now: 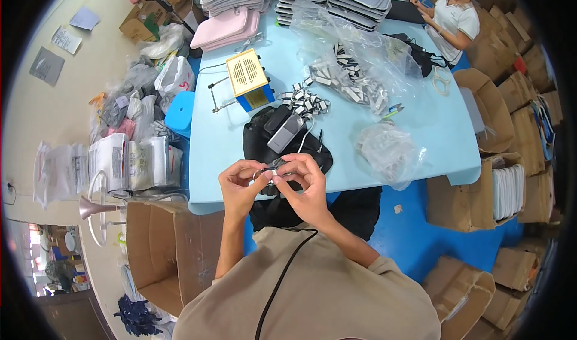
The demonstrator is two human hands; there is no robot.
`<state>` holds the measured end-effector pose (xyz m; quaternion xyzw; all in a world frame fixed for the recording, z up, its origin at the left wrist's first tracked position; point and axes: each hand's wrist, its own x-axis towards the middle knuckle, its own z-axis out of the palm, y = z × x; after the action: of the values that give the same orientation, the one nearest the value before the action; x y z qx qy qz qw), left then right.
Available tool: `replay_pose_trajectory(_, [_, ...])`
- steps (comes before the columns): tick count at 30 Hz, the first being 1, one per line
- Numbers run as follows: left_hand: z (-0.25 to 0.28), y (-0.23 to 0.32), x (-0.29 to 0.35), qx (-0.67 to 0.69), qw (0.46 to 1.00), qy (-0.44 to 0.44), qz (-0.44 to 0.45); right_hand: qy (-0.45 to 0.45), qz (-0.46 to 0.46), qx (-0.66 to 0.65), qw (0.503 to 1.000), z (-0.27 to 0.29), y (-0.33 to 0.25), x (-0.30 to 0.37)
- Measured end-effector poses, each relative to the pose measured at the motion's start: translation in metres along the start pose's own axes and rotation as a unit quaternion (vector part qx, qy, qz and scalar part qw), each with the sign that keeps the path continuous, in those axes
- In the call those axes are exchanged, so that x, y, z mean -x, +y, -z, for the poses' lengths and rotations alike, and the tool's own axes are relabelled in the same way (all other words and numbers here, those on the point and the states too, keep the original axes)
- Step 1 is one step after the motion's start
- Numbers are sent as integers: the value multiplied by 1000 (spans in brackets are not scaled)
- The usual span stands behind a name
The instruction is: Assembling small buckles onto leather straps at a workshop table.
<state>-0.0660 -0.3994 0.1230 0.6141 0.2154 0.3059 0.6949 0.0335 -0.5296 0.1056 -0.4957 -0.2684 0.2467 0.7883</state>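
Observation:
My left hand (240, 187) and my right hand (306, 187) meet in front of me at the near edge of the table. Between their fingertips they pinch a small white and dark piece (274, 170); the fingers cover much of it, and its kind is unclear. Just beyond my hands lies a black bag (255, 137). A grey rectangular device (285, 134) with a white cable rests on it. Farther out is a pile of small white and black pieces (305, 101).
A yellow and blue metal box (247, 78) stands left of the pile. Clear plastic bags (390, 151) lie to the right. Stacked grey cases (336, 2) and pink cases (225, 29) occupy the far end. Cardboard boxes (174, 250) flank the table; another person (455, 21) sits far right.

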Motion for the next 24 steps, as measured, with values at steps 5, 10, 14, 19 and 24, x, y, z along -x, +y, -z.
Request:
replay_pose_trajectory(5, [-7,0,-1,-8,1000,-19,-13,5,4,3,1000,6,-4,1])
replay_pose_trajectory(10, [-10,-7,-1,10,1000,-18,-15,14,13,42,999,9,-6,-1])
replay_pose_trajectory(14, [-10,-12,1,26,1000,-7,-4,16,19,55,998,10,-9,0])
replay_pose_trajectory(19, [-10,-23,4,49,998,18,-25,4,11,69,998,11,-6,-1])
replay_pose_trajectory(24, [-12,-27,3,48,998,13,-24,16,30,50,998,10,-7,-2])
